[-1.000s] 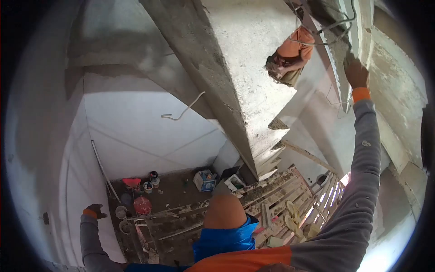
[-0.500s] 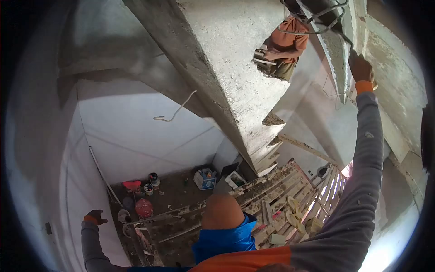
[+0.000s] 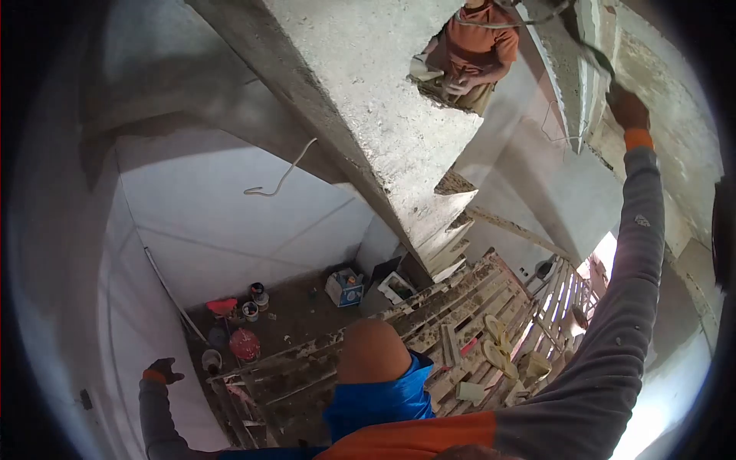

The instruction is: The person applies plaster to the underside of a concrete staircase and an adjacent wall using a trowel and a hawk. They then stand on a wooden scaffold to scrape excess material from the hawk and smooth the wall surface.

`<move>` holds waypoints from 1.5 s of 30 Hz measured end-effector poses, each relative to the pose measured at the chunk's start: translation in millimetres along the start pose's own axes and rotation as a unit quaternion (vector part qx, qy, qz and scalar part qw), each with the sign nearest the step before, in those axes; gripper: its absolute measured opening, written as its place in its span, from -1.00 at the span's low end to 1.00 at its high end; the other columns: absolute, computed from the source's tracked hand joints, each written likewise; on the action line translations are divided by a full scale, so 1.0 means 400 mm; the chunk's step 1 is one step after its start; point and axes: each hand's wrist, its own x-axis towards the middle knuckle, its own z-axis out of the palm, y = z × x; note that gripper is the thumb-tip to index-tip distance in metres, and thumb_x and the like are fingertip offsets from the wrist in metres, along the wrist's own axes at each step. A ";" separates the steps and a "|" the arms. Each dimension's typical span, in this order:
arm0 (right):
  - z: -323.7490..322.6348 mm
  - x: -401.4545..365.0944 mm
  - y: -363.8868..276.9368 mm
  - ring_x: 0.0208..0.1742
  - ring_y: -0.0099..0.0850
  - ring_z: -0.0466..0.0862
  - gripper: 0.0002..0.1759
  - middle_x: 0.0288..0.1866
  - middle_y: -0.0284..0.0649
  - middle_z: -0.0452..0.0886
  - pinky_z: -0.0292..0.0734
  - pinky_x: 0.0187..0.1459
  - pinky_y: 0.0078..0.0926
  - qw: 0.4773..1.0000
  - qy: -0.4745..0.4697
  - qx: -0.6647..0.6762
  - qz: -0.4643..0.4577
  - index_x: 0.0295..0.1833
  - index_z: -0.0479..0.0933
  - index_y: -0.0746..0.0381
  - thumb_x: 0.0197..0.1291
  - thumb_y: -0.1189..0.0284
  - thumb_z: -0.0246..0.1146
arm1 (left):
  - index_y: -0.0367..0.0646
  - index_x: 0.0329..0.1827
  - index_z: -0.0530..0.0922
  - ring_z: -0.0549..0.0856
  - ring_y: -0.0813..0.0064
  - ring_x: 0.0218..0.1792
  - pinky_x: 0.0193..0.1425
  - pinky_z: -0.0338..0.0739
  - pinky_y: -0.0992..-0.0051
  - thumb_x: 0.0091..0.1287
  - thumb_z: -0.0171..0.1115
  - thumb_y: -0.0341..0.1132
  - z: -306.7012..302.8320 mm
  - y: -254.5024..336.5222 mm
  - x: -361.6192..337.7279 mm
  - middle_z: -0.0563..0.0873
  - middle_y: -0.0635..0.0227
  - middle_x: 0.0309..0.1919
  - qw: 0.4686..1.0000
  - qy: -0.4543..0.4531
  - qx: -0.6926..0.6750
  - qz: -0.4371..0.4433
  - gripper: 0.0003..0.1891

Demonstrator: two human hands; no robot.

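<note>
At the upper right, my right hand [image 3: 629, 107] closes round the end of a dark, elongated thing [image 3: 589, 52], too unclear to name. The hand is beside a pale concrete edge, at the end of my raised arm. My left hand [image 3: 163, 371] hangs at the lower left near the white wall [image 3: 138, 307]; its fingers are apart and it holds nothing. A rough concrete stair [image 3: 383, 115] with a stepped edge runs down the middle. My bare knee [image 3: 373, 351] and blue shorts [image 3: 379, 406] show below.
Another person [image 3: 479, 46] in an orange shirt stands beyond the stair, hands together. Below lies a slatted wooden platform [image 3: 429, 333] with yellowish sandals [image 3: 497, 356]. A red bucket [image 3: 244, 345] and blue-white box [image 3: 345, 288] are on the floor. A bent rod [image 3: 287, 172] sticks out.
My view has shifted slightly. My right hand has moved right with the dark thing, which shows more broadly now. The other person's hands have come together lower down.
</note>
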 end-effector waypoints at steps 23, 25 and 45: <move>0.261 -0.356 -0.067 -0.12 -0.02 0.67 -0.64 -0.08 -0.05 0.67 0.60 -0.10 -0.07 0.996 -0.014 0.070 0.046 0.03 0.54 0.13 0.39 0.12 0.04 | -0.15 0.44 0.33 0.43 0.15 0.39 0.46 0.31 0.27 0.15 0.28 0.32 0.009 -0.046 -0.063 0.45 0.13 0.38 0.999 0.022 -0.002 0.029 -0.07; 0.390 -0.469 -0.157 -0.20 -0.05 0.67 -0.73 -0.13 -0.06 0.66 0.59 -0.25 -0.10 0.990 0.059 0.128 0.019 0.04 0.53 0.17 0.41 0.26 0.07 | -0.12 0.44 0.34 0.42 0.15 0.39 0.46 0.31 0.25 0.16 0.26 0.33 -0.008 -0.034 -0.081 0.45 0.14 0.38 1.000 0.027 -0.011 0.010 -0.09; 0.140 -0.363 -0.764 0.12 -0.20 0.64 -0.43 0.10 0.04 0.65 0.47 0.14 -0.32 0.629 0.022 0.773 0.083 0.22 0.47 0.39 0.20 0.26 0.37 | -0.10 0.43 0.37 0.47 0.05 0.34 0.44 0.31 0.19 0.28 0.21 0.19 -0.078 -0.024 -0.073 0.51 0.05 0.31 0.989 0.116 0.005 0.096 -0.25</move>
